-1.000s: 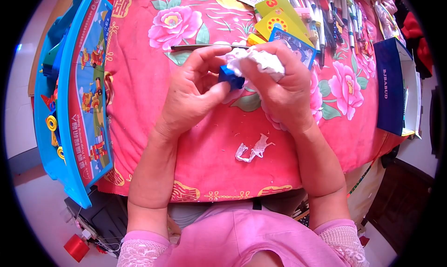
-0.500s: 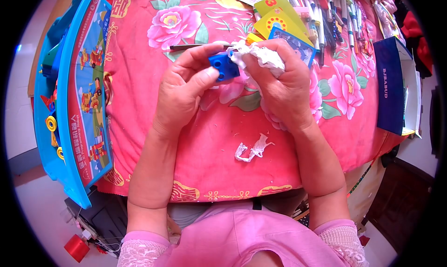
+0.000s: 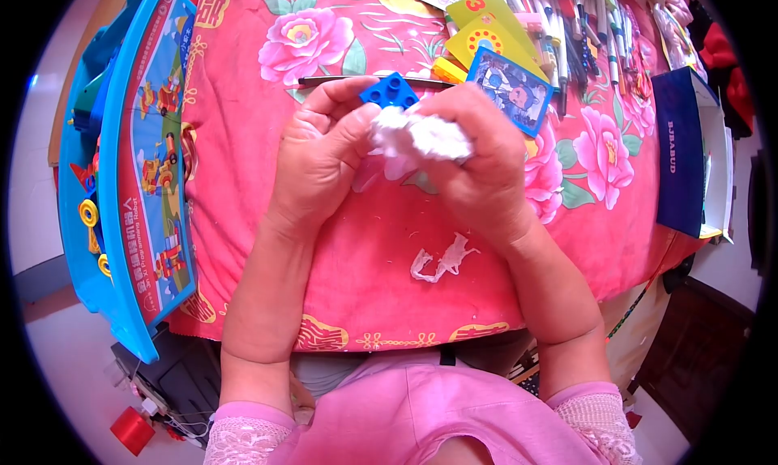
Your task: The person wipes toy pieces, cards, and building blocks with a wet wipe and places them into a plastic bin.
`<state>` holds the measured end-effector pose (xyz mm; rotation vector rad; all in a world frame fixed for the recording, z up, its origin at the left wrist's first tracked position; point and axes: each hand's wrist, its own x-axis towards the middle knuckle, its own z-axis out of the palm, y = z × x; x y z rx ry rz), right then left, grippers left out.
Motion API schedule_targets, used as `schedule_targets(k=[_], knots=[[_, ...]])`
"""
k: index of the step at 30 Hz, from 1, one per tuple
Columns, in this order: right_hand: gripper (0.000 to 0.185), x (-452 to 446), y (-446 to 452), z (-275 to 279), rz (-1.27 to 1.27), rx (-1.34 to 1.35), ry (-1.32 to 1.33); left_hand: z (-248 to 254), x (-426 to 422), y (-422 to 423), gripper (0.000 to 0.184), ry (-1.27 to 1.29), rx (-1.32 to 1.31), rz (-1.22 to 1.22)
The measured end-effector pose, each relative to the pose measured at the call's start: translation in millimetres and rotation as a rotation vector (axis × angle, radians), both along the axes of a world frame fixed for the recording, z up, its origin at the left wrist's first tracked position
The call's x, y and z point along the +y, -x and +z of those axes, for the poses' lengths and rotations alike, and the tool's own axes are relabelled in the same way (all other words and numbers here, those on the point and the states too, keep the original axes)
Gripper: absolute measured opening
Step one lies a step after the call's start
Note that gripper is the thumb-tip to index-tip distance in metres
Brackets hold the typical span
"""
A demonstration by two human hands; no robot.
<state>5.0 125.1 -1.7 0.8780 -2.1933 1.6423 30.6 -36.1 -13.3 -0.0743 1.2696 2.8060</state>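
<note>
Between the fingers of my left hand (image 3: 320, 153) is a small blue block (image 3: 391, 91) with round studs, its studded face turned up. My right hand (image 3: 485, 153) grips a crumpled white tissue (image 3: 433, 137), which presses against the near side of the block. The tissue hides the block's lower part. Below my hands, a torn scrap of white tissue (image 3: 444, 258) lies on the red flowered cloth (image 3: 356, 279). Just beyond the block, a thin dark pen-like stick (image 3: 324, 81) lies across the cloth.
A blue tray (image 3: 117, 181) with toy parts stands along the left edge. Yellow cards (image 3: 486, 40), a blue-framed picture card (image 3: 512, 91) and several pens (image 3: 600, 27) lie at the back right. A dark blue box (image 3: 681, 149) sits at the right edge.
The blue block has turned and risen so its studs face up. My right hand has shifted left and nearer with the tissue, uncovering more of the picture card.
</note>
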Motion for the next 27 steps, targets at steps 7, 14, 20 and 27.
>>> schedule_targets(k=[7,14,20,27], knots=[[0.022,4.3,5.8,-4.0,-0.101,-0.194,0.123,-0.1,-2.9,-0.1,0.033,-0.086,-0.004,-0.067],[0.026,-1.3,1.1,-6.8,0.001,-0.125,0.069,-0.7,-7.6,1.8,0.039,-0.128,-0.008,-0.124],[0.02,-0.5,2.9,-4.4,-0.067,-0.177,0.115,3.0,-1.6,0.5,0.036,-0.085,-0.028,-0.106],[0.02,-0.4,3.6,-7.6,-0.039,-0.112,0.079,-2.2,-9.5,2.0,0.038,-0.176,-0.009,-0.142]])
